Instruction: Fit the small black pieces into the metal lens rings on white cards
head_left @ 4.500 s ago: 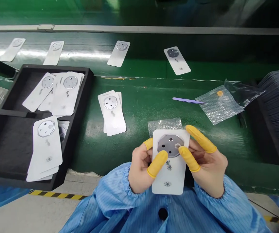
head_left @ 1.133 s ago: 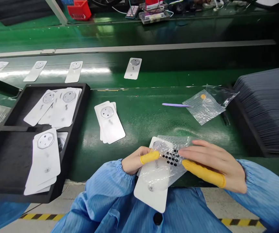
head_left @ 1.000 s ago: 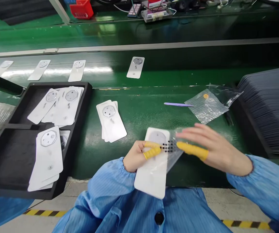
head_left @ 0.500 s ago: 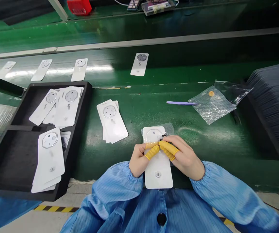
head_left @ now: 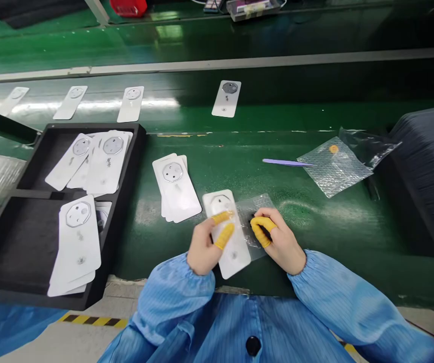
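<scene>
Panel, white and smooth, round-cornered, lies slightly tilted near the middle of the green worktop, close to the near edge. Metallic-looking faceted disc with dark holes at its far end; faint round emblem toward its near end, too blurred to read.

Left hand: thumb and one finger in yellow rubbery cots rest across the panel's face, tips apart; cannot tell whether they grip it. Right hand: thumb and forefinger, also in yellow cots, curl into a ring, tips drawn together over small black dots on a clear plastic sheet just right of the panel. Whether a dot is pinched there, cannot tell.

Left of these, a loose stack of similar panels, corners fanned. Farther left, matte black tray, two compartments: overlapping panels in the far one and the near one. Dark vertical characters below the discs, too small to read; round emblems below those.

Right side: slim lilac tweezers, one end on a crinkled bubble-textured bag bearing an orange spot. Far right, tight ribbed stack of dark thin sheets. Far strip: four more panels, spaced out, the rightmost with a greyer disc.
</scene>
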Demonstrator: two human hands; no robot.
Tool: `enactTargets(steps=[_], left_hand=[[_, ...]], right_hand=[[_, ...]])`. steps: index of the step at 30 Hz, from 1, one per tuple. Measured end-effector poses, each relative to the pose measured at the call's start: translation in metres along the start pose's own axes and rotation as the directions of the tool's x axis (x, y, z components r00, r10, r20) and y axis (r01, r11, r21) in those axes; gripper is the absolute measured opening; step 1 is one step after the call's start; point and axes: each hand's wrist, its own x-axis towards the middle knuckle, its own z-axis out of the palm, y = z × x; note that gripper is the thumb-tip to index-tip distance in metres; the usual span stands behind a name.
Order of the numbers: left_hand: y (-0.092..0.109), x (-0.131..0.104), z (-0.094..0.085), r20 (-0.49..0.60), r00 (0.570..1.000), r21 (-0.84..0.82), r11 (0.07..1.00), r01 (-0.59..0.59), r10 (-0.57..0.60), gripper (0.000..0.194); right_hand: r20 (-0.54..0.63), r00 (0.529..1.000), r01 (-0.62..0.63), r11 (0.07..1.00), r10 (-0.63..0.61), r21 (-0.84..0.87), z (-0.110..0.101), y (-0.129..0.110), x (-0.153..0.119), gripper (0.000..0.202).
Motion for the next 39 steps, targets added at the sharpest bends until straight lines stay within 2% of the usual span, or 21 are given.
enactTargets(steps=[1,3,4,6,8,10,12,14,18,21,24,28,31,34,36,39], left_hand=[[0.003,-0.004,-0.008,-0.108,0.994,-0.032,0.999,-0.016,0.012,0.049],[0.013,-0.014,-0.019,-0.289,0.956,-0.093,0.992,-0.081,0.051,0.076],[0.018,-0.02,-0.021,-0.323,0.945,-0.129,0.986,-0.106,0.06,0.09],[0.029,-0.03,-0.016,-0.282,0.958,-0.222,0.968,-0.116,0.05,0.103],[0.037,-0.037,-0.005,-0.171,0.985,-0.295,0.952,-0.081,0.031,0.099],[0.041,-0.041,0.007,-0.065,0.998,-0.321,0.946,-0.043,0.023,0.085],[0.041,-0.043,0.015,0.026,0.999,-0.306,0.952,-0.017,0.026,0.068],[0.041,-0.044,0.019,0.072,0.997,-0.283,0.959,-0.011,0.032,0.058],[0.041,-0.048,0.02,0.054,0.998,-0.262,0.965,-0.017,0.032,0.058],[0.041,-0.049,0.02,0.081,0.995,-0.225,0.974,-0.038,0.057,0.06],[0.039,-0.048,0.021,0.086,0.993,-0.184,0.981,-0.059,0.076,0.061],[0.035,-0.046,0.022,0.093,0.991,-0.188,0.979,-0.081,0.1,0.06],[0.033,-0.046,0.022,0.108,0.988,-0.166,0.982,-0.091,0.11,0.059],[0.028,-0.046,0.022,0.078,0.992,-0.119,0.989,-0.093,0.103,0.053],[0.023,-0.046,0.022,0.064,0.994,-0.092,0.992,-0.082,0.088,0.053],[0.018,-0.045,0.023,0.081,0.995,-0.096,0.994,-0.057,0.065,0.062]], right_hand=[[-0.016,1.0,0.005,1.0,-0.005,-0.008,-0.002,0.001,0.0,0.017],[-0.069,0.998,0.005,1.0,-0.007,-0.031,-0.006,0.001,0.001,0.017],[-0.107,0.994,-0.002,0.999,-0.002,-0.035,-0.009,-0.001,0.002,0.018],[-0.202,0.979,0.0,1.0,-0.004,-0.02,-0.015,-0.009,0.007,0.02],[-0.28,0.959,0.024,1.0,-0.028,-0.018,-0.022,-0.023,0.011,0.024],[-0.305,0.952,0.022,0.998,-0.038,-0.055,-0.027,-0.039,0.012,0.029],[-0.249,0.968,0.002,0.996,-0.025,-0.094,-0.03,-0.052,0.011,0.034],[-0.172,0.985,0.004,0.994,-0.023,-0.108,-0.031,-0.058,0.007,0.039],[-0.134,0.99,0.028,0.993,-0.042,-0.111,-0.034,-0.058,-0.001,0.046],[-0.114,0.982,0.136,0.981,-0.152,-0.135,-0.038,-0.055,-0.002,0.049],[-0.015,0.969,0.24,0.95,-0.248,-0.202,-0.04,-0.052,0.001,0.048],[0.118,0.952,0.305,0.902,-0.281,-0.307,-0.04,-0.052,0.004,0.04],[0.139,0.95,0.309,0.894,-0.278,-0.325,-0.037,-0.056,0.002,0.038],[0.139,0.964,0.259,0.913,-0.226,-0.314,-0.031,-0.06,-0.002,0.044],[0.135,0.972,0.222,0.94,-0.193,-0.257,-0.027,-0.061,-0.003,0.046],[0.132,0.974,0.2,0.971,-0.182,-0.134,-0.023,-0.056,-0.005,0.048]])
